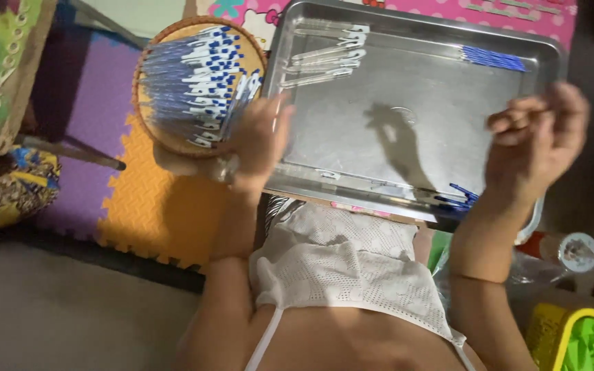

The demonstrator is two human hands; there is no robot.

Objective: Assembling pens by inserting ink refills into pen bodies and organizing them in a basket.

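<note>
White knitted lace top, thin white straps; arms bare, no sleeves.

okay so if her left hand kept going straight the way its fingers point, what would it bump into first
Most likely the bundle of blue and white pens in the round woven basket. The left hand points up and slightly left at the basket's edge beside the metal tray; its fingertips look nearly on the pens, though depth is unclear.

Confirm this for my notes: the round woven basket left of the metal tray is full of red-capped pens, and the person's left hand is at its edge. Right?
Not quite. The head view shows the pens in the round woven basket are blue and white, not red-capped. The rest holds: the basket sits left of the metal tray, and the left hand is at its edge.
</note>
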